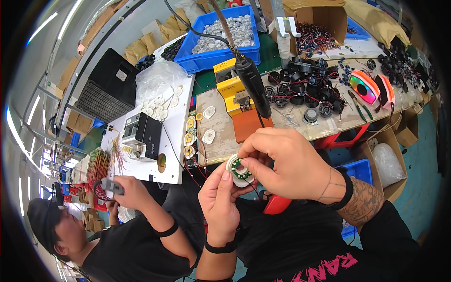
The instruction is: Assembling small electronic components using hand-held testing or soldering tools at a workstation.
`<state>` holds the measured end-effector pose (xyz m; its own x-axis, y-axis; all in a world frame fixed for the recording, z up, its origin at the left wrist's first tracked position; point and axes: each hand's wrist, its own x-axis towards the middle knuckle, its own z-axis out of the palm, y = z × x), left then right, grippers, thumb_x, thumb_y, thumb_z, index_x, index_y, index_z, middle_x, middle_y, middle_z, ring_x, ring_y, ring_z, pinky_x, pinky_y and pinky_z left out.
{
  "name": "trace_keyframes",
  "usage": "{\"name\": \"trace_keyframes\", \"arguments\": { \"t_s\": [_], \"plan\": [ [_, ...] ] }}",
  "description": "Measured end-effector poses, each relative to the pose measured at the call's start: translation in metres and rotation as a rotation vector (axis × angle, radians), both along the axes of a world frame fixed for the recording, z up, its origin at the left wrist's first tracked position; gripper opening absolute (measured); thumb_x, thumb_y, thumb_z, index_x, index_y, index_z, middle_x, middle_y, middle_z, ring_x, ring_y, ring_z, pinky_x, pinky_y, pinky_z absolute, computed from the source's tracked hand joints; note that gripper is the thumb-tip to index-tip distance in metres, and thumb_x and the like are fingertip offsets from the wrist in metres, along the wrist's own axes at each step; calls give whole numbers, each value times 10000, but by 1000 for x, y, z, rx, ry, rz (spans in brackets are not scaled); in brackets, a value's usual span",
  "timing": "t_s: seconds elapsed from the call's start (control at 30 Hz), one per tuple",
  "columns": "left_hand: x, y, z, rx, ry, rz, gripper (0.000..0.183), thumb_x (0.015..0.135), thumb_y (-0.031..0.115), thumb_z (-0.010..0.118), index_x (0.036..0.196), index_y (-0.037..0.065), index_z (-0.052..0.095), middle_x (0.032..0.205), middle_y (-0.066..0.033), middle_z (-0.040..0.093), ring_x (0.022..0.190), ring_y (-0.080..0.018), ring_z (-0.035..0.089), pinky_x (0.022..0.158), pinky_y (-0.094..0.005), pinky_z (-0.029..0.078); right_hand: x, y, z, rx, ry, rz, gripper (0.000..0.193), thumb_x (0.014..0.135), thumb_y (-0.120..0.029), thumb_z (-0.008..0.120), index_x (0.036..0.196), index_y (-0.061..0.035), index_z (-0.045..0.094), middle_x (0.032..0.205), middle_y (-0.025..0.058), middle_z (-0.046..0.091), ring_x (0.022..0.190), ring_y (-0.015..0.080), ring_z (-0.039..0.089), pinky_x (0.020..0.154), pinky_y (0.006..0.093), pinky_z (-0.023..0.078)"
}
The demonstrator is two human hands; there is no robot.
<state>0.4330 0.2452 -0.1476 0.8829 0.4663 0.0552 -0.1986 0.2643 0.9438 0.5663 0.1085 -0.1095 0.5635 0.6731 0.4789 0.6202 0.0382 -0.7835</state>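
In front of my chest, my left hand (219,203) grips a white round plastic housing (229,164) by its edge, thumb on top. A green ring-shaped circuit board (235,173) with a hole in its middle sits inside the housing. My right hand (292,159) reaches over from the right, thumb and index finger pinched on the ring board. Those fingers hide the board's right part. A thin dark wire hangs below the housing. Nearest on the bench are flat white round pieces (208,136) and yellow-and-white rings (189,138).
A black electric screwdriver (252,84) hangs before a yellow bench fixture (230,94). Behind stands a blue bin (188,60) of pale parts. Black speakers (300,87), pliers (359,107) and lit orange shells (364,87) lie right. At left a co-worker (141,230) holds a grey tool.
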Motion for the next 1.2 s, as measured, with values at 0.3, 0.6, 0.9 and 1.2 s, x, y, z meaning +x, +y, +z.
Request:
{"name": "trace_keyframes", "arguments": {
  "t_s": [0.3, 0.6, 0.9, 1.2],
  "plan": [
    [2, -3, 0, 43, 24, 53, 374, 1103, 146, 560, 1394, -88, 585, 1203, -162, 732, 1014, -194, 750, 851, -344, 663, -5, 4, -5, 32, -92, -83, 95, 871, -26, 745, 955, -5, 706, 832, 109, 669, 699, 235, 685, 627, 356, 551],
    [0, 0, -3, 163, 54, 29, 341, 1060, 86, 647, 1356, -79, 604, 1183, -158, 749, 1029, -160, 733, 872, -298, 622, 3, 1, -25, -23, 452, 171, 166, 973, -126, 733, 1084, -3, 732, 867, 22, 693, 761, 97, 648, 654, 254, 506],
    [9, 17, -76, 121, 118, 125, 283, 1040, 64, 665, 1281, -64, 587, 1049, -112, 760, 859, -113, 713, 736, -261, 599, 2, 17, -89, -91, 387, 14, 205, 963, -209, 748, 927, -18, 682, 779, 68, 663, 701, 158, 643, 651, 313, 508],
    [70, 56, -117, 273, 250, 124, 290, 1035, 105, 687, 1281, -36, 626, 884, -48, 750, 744, -56, 642, 654, -211, 460, 119, 49, -103, 206, 142, -253, 501, 943, -239, 794, 1332, -16, 571, 1029, 106, 683, 966, 218, 667, 877, 367, 525]
  ]
}}
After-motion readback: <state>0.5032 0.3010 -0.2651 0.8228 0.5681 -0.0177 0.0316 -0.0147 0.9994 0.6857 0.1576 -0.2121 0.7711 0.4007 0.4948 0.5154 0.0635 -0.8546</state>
